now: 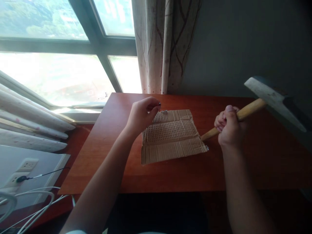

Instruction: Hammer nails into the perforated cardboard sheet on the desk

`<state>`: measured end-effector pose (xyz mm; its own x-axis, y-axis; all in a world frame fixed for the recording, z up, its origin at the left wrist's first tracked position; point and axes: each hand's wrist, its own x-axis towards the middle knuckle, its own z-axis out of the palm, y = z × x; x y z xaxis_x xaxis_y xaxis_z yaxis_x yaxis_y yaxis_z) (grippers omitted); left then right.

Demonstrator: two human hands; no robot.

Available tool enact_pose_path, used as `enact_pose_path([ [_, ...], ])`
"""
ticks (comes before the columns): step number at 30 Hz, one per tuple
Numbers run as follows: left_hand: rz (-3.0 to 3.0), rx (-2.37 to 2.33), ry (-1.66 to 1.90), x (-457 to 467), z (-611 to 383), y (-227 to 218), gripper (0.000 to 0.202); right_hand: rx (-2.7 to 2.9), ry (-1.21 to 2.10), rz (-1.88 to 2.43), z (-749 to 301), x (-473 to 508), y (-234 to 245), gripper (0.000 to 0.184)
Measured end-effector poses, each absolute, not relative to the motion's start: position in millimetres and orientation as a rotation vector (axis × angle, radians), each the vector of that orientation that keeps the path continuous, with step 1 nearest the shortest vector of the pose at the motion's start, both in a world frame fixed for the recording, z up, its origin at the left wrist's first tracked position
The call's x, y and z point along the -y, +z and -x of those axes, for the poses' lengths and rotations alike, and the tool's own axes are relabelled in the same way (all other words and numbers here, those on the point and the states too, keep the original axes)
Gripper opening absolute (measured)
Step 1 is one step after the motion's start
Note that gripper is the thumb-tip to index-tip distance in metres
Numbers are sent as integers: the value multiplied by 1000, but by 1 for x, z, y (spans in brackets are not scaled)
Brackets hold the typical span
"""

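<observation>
My right hand (pixel 229 125) is wrapped round the wooden handle of a hammer (pixel 252 110), whose metal head is raised at the right, above the table. The handle's lower end reaches down by the cardboard's right corner. My left hand (pixel 143 113) is closed in a pinch over the far left part of a piece of brown cardboard (pixel 173 148). A small dark-headed nail (pixel 160 104) shows at its fingertips; most of it is hidden. Rows of small holes cover the cardboard. Near its far edge, a cluster of small nail heads (pixel 164 112) stands beside my left fingers.
The reddish-brown wooden table (pixel 102 156) lies under the cardboard. Behind it hang a patterned curtain (pixel 156 48) and a dark wall (pixel 234 48). A window (pixel 97 45) is at the left. White cables (pixel 44 195) and a wall socket (pixel 26 165) are low at the left.
</observation>
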<state>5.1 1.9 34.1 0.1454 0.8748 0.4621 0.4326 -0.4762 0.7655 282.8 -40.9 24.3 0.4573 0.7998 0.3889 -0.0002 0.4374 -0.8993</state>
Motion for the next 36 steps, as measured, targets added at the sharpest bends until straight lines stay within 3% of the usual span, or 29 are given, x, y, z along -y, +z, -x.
enact_pose_path([
  [9,-1981,-1377,1261,-15,-9,12,9,965,616,1010,-282,42,27,46],
  [36,-1988,-1360,1204,-13,-9,10,8,967,617,989,-282,46,29,46],
])
